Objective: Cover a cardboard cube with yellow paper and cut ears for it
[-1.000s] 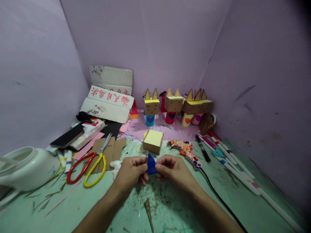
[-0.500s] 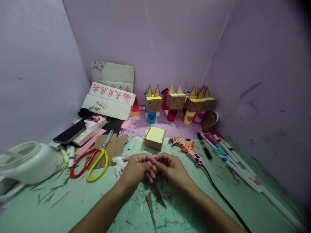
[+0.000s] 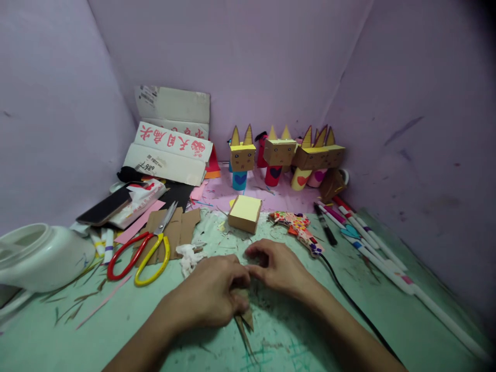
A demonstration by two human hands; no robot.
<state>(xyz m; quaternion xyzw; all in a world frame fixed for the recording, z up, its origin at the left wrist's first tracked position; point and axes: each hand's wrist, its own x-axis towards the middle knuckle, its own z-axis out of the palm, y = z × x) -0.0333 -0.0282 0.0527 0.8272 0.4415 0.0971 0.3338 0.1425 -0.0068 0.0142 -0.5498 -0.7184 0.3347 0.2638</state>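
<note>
My left hand is low over the table, its fingers closed around a small brown piece of cardboard that is largely hidden beneath them. A thin pointed cardboard scrap lies just below these fingers. Close beside it, my right hand has curled fingers with a gap between thumb and forefinger, and nothing shows in it. Its thumb tip is near or against the left knuckles. Beyond both hands sits a small cardboard box with a pale yellow top.
Red-and-yellow-handled scissors rest on cardboard at the left, near a white pot. On the right lie a patterned glue gun with a black cord and several markers. Box-headed figures with pointed ears stand at the back.
The hands were together, fingertips meeting. Now the left hand has turned palm-down and dropped to the cardboard scraps, while the right thumb and fingers have parted. The view has shifted slightly.
</note>
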